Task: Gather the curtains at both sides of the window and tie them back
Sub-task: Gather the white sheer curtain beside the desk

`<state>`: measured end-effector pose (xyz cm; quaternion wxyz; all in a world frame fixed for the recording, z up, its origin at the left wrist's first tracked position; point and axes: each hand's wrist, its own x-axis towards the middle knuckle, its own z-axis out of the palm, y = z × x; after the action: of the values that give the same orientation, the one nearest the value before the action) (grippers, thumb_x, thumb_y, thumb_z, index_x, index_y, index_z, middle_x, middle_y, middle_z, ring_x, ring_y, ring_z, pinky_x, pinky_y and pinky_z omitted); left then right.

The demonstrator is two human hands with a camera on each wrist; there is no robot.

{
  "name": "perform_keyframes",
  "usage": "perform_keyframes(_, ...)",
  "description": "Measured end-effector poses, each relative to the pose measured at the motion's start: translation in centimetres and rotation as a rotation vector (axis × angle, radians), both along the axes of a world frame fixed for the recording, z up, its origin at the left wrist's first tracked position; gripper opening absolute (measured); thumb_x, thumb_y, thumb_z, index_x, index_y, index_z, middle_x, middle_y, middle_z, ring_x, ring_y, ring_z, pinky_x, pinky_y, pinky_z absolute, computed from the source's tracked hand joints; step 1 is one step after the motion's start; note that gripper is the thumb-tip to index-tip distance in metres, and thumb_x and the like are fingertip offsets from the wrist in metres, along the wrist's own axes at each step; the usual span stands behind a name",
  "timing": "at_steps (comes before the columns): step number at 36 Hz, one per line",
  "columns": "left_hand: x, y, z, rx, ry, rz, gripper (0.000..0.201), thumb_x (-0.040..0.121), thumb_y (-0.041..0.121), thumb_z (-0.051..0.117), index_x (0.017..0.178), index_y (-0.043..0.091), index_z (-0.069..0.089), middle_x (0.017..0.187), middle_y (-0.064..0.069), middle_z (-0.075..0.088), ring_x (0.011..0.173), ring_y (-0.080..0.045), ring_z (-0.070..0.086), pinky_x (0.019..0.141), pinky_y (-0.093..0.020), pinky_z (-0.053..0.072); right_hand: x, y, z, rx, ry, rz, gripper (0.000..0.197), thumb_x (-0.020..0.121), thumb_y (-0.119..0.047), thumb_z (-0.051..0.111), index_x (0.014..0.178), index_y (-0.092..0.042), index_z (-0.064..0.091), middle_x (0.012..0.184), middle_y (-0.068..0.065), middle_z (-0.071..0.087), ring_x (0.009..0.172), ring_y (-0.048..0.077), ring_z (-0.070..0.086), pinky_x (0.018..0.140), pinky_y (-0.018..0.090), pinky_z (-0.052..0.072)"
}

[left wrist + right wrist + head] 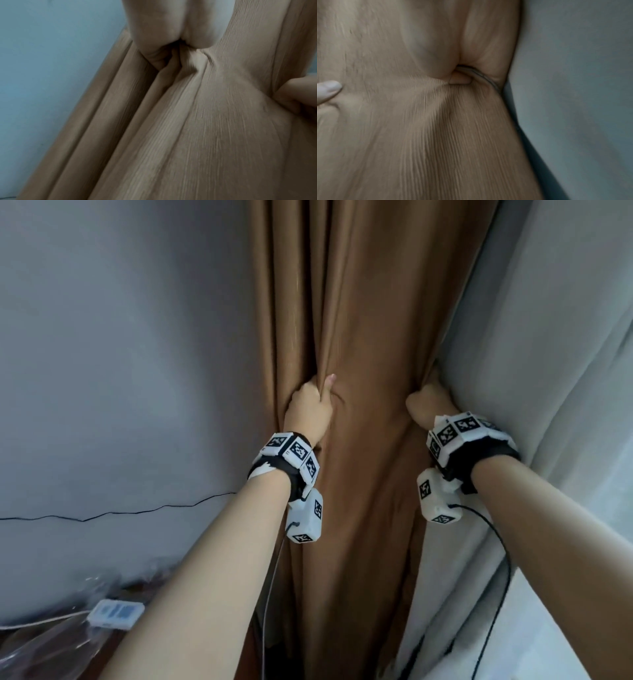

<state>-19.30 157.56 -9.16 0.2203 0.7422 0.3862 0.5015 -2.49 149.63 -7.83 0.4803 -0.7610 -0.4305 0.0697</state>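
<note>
Gathering under way: the left hand and right hand, fingers clamped on folds at either edge of the brown curtain hanging between wall and white sheer, with no tieback visible and tying still ahead.

— Supporting surface?
— Logged dark brown floor, lower left of head view, below pale wall.
— Lying on it?
— Recorded crumpled clear plastic sheeting spread over it. Noted white power strip atop sheeting, near wall base. Traced pale cable leftward from strip.
— Strip touching bare floor?
— Could not be told.
</note>
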Motion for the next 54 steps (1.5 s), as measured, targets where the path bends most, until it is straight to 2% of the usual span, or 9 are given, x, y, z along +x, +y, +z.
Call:
perform_keyframes(16,-3.1,-16.6,-0.7,-0.100,0.370,0.160,0.048,0.102,0.044,0.030,0.121,0.009,0.056,0.111,-0.020,0.065,0.104,-0.041,0.060,0.082,-0.040,0.046,-5.4,-18.4,-1.8,-0.231,-0.219,-0.002,0.052,0.096,-0.004,0.039,0.146,0.004,0.025,0.128,0.026,0.055,0.113,0.041,0.057,0.101,0.052,0.040)
perform_keyframes(22,-2.7,-25.6,-1.1,-0.111,0.488,0.211,0.043,0.100,0.026,0.039,0.138,0.006,0.035,0.123,-0.018,0.059,0.112,-0.038,0.057,0.084,-0.043,0.044,-6.2,-28.6,-2.6,-0.123,-0.134,-0.070,0.090,0.083,-0.004,0.040,0.149,-0.013,-0.020,0.131,0.026,0.051,0.113,0.042,0.054,0.098,0.047,0.041)
perform_keyframes(28,-2.3,-35.4,-2.7,-0.003,0.442,0.486,0.077,0.076,0.019,0.070,0.138,0.002,0.028,0.140,-0.017,0.040,0.123,-0.032,0.043,0.095,-0.043,0.038,-6.7,-38.9,-3.8,-0.015,-0.187,0.059,0.104,0.077,0.001,0.041,0.144,-0.028,-0.033,0.160,0.012,-0.013,0.147,0.034,-0.002,0.119,0.048,0.013)
perform_keyframes(32,-0.9,-42.5,-1.8,0.077,0.357,0.507,0.103,0.069,0.022,0.069,0.149,-0.004,0.009,0.152,-0.018,0.025,0.132,-0.031,0.034,0.101,-0.044,0.032,-8.4,-44.9,-5.5,0.013,-0.372,0.157,0.095,0.087,-0.008,0.043,0.146,-0.028,-0.029,0.160,0.004,-0.019,0.148,0.024,-0.009,0.120,0.045,0.015)
perform_keyframes(37,1.3,-50.1,0.6,0.060,0.144,0.259,0.073,0.095,0.034,0.041,0.150,-0.004,0.011,0.159,-0.014,0.009,0.139,-0.031,0.021,0.109,-0.046,0.022,-9.1,-47.7,-9.4,-0.083,-0.640,0.291,0.082,0.090,-0.014,0.041,0.152,-0.015,-0.012,0.159,0.010,-0.018,0.146,0.032,-0.015,0.117,0.047,0.020)
perform_keyframes(41,0.7,-53.2,1.7,0.249,0.101,0.097,0.076,0.096,0.047,0.036,0.151,-0.002,0.015,0.160,-0.014,0.004,0.141,-0.028,0.015,0.114,-0.040,0.014,-8.9,-50.0,-9.9,-0.123,-0.444,0.483,0.064,0.096,-0.016,0.036,0.152,-0.023,0.005,0.161,0.004,-0.008,0.148,0.029,-0.007,0.117,0.050,0.018)
perform_keyframes(45,-0.4,-53.3,2.0,0.402,0.256,0.084,0.055,0.083,0.035,0.064,0.124,0.000,0.053,0.142,-0.019,0.035,0.126,-0.035,0.035,0.106,-0.042,0.030,-6.9,-51.4,-9.2,-0.117,-0.245,0.481,0.064,0.087,-0.013,0.039,0.148,-0.032,0.032,0.154,0.005,0.033,0.141,0.024,0.032,0.113,0.040,0.031)
perform_keyframes(52,-0.8,-52.9,2.0,-0.034,0.421,-0.034,0.064,0.090,0.042,0.060,0.139,0.006,0.043,0.143,-0.013,0.047,0.133,-0.028,0.042,0.108,-0.035,0.036,-2.8,-50.5,-7.4,0.155,0.490,0.279,0.021,0.081,0.000,0.054,0.089,-0.009,0.072,0.080,0.009,0.074,0.069,0.016,0.065,0.064,0.022,0.049)
perform_keyframes(54,-0.2,-53.1,1.6,-0.047,0.380,-0.009,0.027,0.091,0.033,0.058,0.103,0.009,0.060,0.107,-0.012,0.065,0.110,-0.034,0.059,0.084,-0.035,0.049,-0.8,-49.4,-7.7,0.197,0.539,0.127,0.022,0.080,-0.004,0.059,0.100,-0.007,0.068,0.086,0.010,0.072,0.073,0.018,0.064,0.064,0.020,0.048)
